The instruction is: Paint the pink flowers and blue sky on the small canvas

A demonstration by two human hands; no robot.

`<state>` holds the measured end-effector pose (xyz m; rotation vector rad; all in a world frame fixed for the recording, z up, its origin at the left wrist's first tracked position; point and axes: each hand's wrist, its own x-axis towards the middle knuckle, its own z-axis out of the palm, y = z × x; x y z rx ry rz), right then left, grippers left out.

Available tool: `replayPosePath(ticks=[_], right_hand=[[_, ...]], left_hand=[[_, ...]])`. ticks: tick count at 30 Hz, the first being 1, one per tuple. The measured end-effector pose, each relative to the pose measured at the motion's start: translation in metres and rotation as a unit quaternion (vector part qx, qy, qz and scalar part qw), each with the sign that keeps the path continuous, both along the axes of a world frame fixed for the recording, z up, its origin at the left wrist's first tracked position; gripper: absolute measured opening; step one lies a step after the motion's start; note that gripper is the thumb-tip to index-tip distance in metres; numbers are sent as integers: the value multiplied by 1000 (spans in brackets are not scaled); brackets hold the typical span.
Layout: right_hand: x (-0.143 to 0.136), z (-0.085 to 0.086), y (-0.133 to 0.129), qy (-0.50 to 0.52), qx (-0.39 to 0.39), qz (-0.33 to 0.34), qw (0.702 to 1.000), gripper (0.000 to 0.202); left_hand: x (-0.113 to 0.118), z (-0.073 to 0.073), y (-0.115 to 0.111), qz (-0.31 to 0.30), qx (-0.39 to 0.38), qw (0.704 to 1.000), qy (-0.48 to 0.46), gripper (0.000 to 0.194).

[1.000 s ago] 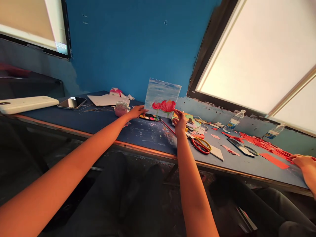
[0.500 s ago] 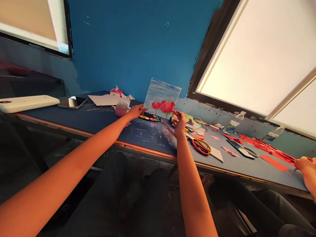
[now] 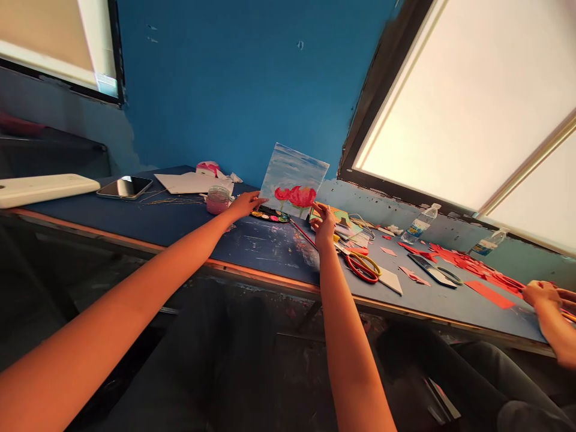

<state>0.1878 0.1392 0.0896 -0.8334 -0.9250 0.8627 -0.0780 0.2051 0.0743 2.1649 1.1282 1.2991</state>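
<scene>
A painting (image 3: 292, 174) of red flowers under a grey-blue sky stands tilted up between my two hands. My left hand (image 3: 246, 204) is closed on its lower left edge. At the lower right edge, my right hand (image 3: 323, 223) grips it between thumb and fingers. A paint palette (image 3: 270, 215) with several colours lies just below the painting. Close to my right hand, a red-handled paintbrush (image 3: 303, 234) rests on the table. A jar of pinkish water (image 3: 218, 200) stands behind my left wrist.
Scissors with red and yellow handles (image 3: 363, 267) lie right of my right forearm. Phones (image 3: 125, 187), a white sheet (image 3: 189, 182), red paper scraps (image 3: 468, 261) and two plastic bottles (image 3: 420, 222) are on the table (image 3: 261, 255). Another person's hand (image 3: 544, 297) works at the far right.
The view has shifted slightly, so most things sit a little further left. My hands keep hold of the painting. The other person's hand has come further into view.
</scene>
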Motion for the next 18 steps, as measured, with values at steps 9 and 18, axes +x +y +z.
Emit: replayPosePath(ticks=[9, 18], right_hand=[[1, 0, 0, 12, 11, -3, 1000, 30], [2, 0, -1, 16, 11, -4, 1000, 31]], left_hand=[[2, 5, -9, 22, -8, 999, 29, 64], [3, 8, -15, 16, -22, 999, 19, 67]])
